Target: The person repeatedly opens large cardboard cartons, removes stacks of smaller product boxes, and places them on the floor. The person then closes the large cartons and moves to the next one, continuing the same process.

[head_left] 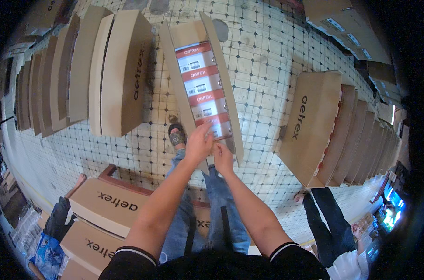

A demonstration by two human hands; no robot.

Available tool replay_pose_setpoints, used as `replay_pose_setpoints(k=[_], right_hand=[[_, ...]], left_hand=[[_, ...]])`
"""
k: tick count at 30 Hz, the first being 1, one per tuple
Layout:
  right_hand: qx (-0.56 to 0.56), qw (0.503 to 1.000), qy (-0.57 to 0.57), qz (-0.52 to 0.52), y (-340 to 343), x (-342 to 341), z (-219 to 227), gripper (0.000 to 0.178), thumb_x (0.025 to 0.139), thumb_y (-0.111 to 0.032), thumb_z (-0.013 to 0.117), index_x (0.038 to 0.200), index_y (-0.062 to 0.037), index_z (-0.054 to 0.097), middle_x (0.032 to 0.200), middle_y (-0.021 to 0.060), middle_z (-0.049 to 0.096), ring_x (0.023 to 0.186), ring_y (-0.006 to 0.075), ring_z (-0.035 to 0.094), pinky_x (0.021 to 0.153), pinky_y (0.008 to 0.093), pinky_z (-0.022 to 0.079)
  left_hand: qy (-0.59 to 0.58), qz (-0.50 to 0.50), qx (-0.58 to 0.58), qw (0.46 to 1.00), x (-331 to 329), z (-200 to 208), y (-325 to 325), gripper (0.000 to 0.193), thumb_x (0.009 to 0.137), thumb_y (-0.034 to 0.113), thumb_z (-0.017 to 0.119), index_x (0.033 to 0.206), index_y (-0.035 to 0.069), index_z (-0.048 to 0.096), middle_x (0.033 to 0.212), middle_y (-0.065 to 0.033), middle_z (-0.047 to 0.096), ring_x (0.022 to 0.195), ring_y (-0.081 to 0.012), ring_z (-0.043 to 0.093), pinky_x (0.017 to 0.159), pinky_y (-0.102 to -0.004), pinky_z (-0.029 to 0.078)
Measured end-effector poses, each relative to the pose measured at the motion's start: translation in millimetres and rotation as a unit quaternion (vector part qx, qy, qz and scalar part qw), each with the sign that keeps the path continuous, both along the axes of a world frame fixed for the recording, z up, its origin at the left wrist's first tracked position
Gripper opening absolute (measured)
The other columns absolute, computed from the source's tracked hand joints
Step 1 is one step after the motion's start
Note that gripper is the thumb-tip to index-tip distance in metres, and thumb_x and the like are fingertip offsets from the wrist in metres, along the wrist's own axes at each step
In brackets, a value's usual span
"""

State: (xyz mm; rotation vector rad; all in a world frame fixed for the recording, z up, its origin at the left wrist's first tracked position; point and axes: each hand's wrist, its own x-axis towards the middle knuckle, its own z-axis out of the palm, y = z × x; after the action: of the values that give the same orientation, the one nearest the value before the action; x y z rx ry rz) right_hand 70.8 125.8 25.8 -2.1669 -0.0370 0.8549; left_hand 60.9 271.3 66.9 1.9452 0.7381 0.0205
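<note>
A long, open cardboard carton (170, 70) stands on the floor in front of me, its side walls upright. Inside it lies a row of several red-and-white shoe boxes (203, 87) with labels on their ends. My left hand (199, 143) reaches over the near end of the row, fingers bent against the nearest shoe box (221, 129). Close to its right, my right hand (223, 157) is closed at the carton's near end, with thumb and fingers pinched together. What either hand grips, if anything, is too small or hidden to tell.
Brown cartons (123, 74) stand in a long row on the left, and another row (310, 126) stands on the right. More closed cartons (104, 200) are stacked at lower left. One person (333, 224) is at lower right, another (48, 247) at lower left. Tiled floor (254, 93) lies between the rows.
</note>
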Motion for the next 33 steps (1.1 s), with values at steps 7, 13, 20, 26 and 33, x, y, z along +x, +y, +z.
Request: replay_pose_setpoints(k=[7,13,20,26,33], right_hand=[[-0.122,0.992,-0.003,0.024,31,35,-43,0.048,0.094,-0.033,0.055,0.132,-0.0044,0.049,0.116,0.0236,0.062,0.107,0.0398,0.059,0.092,0.0466,0.046],[-0.190,0.970,0.011,0.153,47,31,-52,0.039,0.093,-0.032,0.056,0.115,-0.0005,0.060,0.109,0.0220,0.062,0.104,0.0393,0.058,0.092,0.0479,0.044],[-0.212,0.910,-0.097,0.343,45,17,-74,0.026,0.083,-0.028,0.065,0.097,-0.0055,0.069,0.098,0.0159,0.063,0.098,0.0334,0.057,0.091,0.0487,0.042],[-0.206,0.885,-0.106,0.404,39,22,-51,0.030,0.083,-0.034,0.063,0.097,-0.0080,0.068,0.100,0.0129,0.060,0.099,0.0305,0.055,0.097,0.0484,0.039],[-0.175,0.913,-0.079,0.360,28,26,-27,0.020,0.084,-0.028,0.062,0.079,-0.0088,0.065,0.083,0.0093,0.060,0.085,0.0300,0.058,0.083,0.0470,0.041]], left_hand=[[-0.108,-0.078,0.022,0.991,101,-40,71,0.030,0.092,0.017,0.056,0.118,0.003,0.061,0.111,-0.0192,0.065,0.106,-0.0366,0.061,0.092,-0.0422,0.048],[-0.094,0.381,-0.358,0.847,217,-135,184,0.045,0.093,0.033,0.054,0.124,0.001,0.057,0.106,-0.0172,0.067,0.105,-0.0302,0.063,0.091,-0.0396,0.049],[-0.123,0.580,-0.541,0.597,236,-163,254,0.070,0.087,0.050,0.052,0.133,-0.001,0.038,0.135,-0.0201,0.041,0.122,-0.0258,0.044,0.104,-0.0386,0.039],[-0.161,0.582,-0.514,0.609,249,-119,262,0.060,0.088,0.051,0.052,0.127,0.006,0.044,0.121,-0.0117,0.046,0.105,-0.0215,0.048,0.094,-0.0346,0.045],[-0.198,0.485,-0.498,0.691,279,-94,328,0.035,0.092,0.028,0.055,0.114,0.002,0.050,0.099,-0.0145,0.056,0.087,-0.0251,0.060,0.073,-0.0375,0.057]])
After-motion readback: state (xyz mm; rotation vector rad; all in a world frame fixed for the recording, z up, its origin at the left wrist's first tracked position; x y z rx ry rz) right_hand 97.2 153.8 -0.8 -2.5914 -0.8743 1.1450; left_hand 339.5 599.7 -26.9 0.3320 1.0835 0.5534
